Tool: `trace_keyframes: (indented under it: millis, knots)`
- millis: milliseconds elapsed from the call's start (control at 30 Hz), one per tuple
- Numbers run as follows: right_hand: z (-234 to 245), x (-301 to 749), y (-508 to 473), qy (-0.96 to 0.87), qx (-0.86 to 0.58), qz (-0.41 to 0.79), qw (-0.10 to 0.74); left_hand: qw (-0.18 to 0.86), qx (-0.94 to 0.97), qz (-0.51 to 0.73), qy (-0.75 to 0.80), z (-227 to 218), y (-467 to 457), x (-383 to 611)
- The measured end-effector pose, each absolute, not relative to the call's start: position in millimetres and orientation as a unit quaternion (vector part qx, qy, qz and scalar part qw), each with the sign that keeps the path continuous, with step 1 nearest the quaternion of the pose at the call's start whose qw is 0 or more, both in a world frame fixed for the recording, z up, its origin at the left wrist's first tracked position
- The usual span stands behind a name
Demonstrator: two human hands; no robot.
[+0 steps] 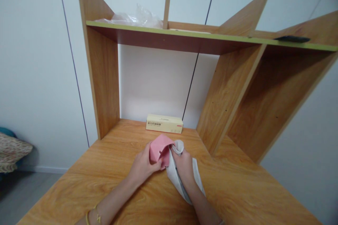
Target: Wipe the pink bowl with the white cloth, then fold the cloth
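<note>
My left hand (143, 166) is closed on a pink cloth (159, 147), holding it bunched just above the wooden desk (111, 168). My right hand (184, 164) grips a white-grey cloth (196, 175) whose top edge meets the pink one; the rest of it trails down under my right forearm onto the desk. Both hands sit close together at the desk's middle, fingers curled around the fabric.
A long beige box (164, 123) lies at the back of the desk against the white wall. A wooden hutch (101, 77) with side panels and a shelf (185, 35) stands over the desk; crumpled clear plastic (134, 17) and a dark flat object (292, 38) rest on the shelf.
</note>
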State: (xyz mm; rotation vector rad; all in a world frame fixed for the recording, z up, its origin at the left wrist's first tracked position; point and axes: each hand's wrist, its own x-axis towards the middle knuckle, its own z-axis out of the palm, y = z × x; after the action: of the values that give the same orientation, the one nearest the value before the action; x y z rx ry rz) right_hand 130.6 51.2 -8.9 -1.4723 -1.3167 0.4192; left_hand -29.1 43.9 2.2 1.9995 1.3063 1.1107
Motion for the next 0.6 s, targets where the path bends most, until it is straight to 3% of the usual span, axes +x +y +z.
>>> trace_keyframes:
  millis: [167, 367, 600]
  knots:
    - [-12, 132, 48, -0.574, -0.649, 0.132, 0.481, 0.196, 0.754, 0.367, 0.508, 2, 46, -31]
    - [-19, 128, 51, -0.607, -0.615, 0.148, 0.481, 0.183, 0.764, 0.352, 0.509, 5, 48, -36]
    - [-24, 121, 52, -0.559, -0.604, 0.179, 0.539, 0.25, 0.72, 0.465, 0.451, 5, 44, -29]
